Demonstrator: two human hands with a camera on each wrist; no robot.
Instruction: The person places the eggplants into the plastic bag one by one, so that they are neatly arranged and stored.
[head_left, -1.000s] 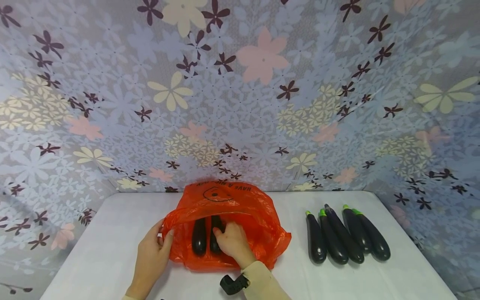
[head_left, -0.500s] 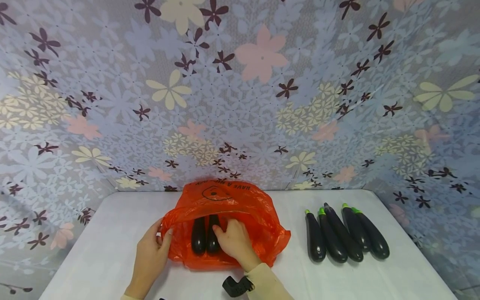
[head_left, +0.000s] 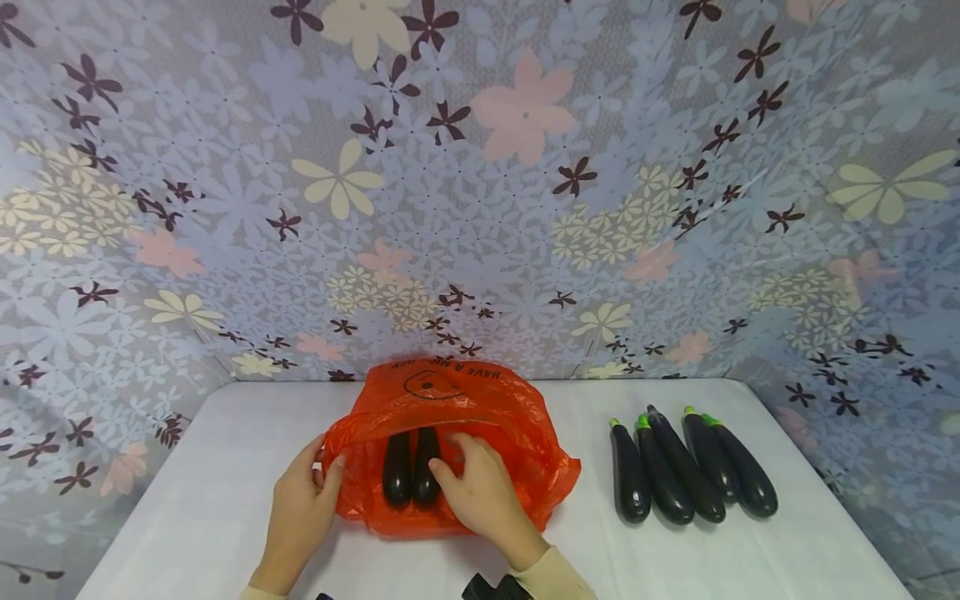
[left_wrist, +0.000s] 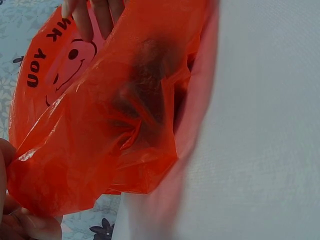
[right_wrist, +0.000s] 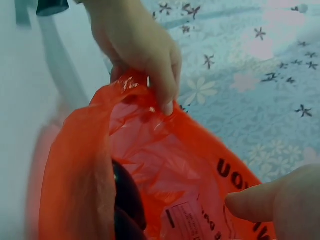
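A red plastic bag (head_left: 517,408) with black print lies on its side, mouth toward me. My left hand (head_left: 300,504) pinches the left edge of its mouth between thumb and fingers; the right wrist view shows this grip from across the opening. Inside lie two dark eggplants (head_left: 397,477) side by side, their far ends hidden under the bag's upper layer. My right hand (head_left: 483,492) is at the mouth, to the right of the eggplants, thumb and fingers spread and holding nothing. Through the plastic, dark shapes (left_wrist: 150,85) show in the left wrist view.
Several more eggplants (head_left: 682,475) with mostly green stem ends lie in a group on the right of the white table (head_left: 195,492). Behind the table hangs a flowered cloth (head_left: 480,208). A black device (head_left: 495,588) sits at my right wrist.
The right eggplant in the bag has shifted left beside the other one. My right hand has let go of it and drawn back toward me and rightward. My left hand keeps its hold.
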